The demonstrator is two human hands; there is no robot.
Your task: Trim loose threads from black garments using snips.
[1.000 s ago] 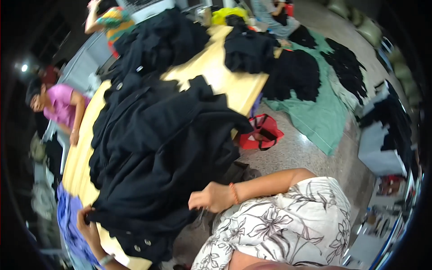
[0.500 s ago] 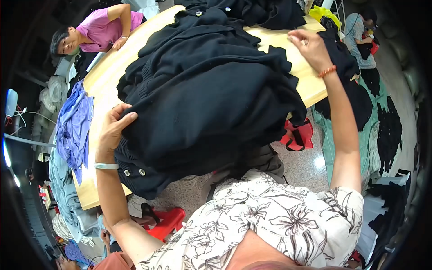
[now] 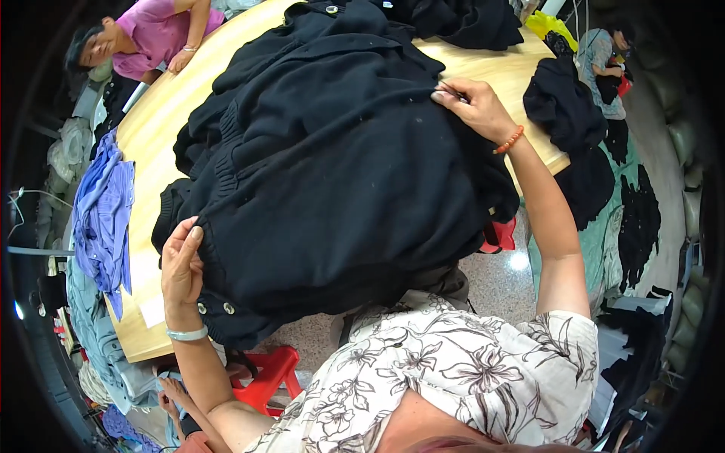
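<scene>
A black knitted cardigan (image 3: 340,204) lies spread on top of other black knitwear, its lower part hanging over the near edge of the table. My left hand (image 3: 183,264) pinches its ribbed edge at the left. Pale round buttons show on the dark cloth just below that hand. At the upper right of the garment, my right hand (image 3: 483,112) has its thumb and fingers closed on the black fabric. Something thin and dark shows between those fingers, too small to make out.
The pale wooden table (image 3: 155,162) carries a purple garment (image 3: 103,219) at its left edge and a black pile (image 3: 468,23) at the far side. A person in a pink top (image 3: 162,38) leans at the far left. A red stool (image 3: 276,377) stands below.
My right hand has come down and left onto the cardigan and closed on it. The cardigan is spread flatter and wider to the left, with my left hand lower on its edge.
</scene>
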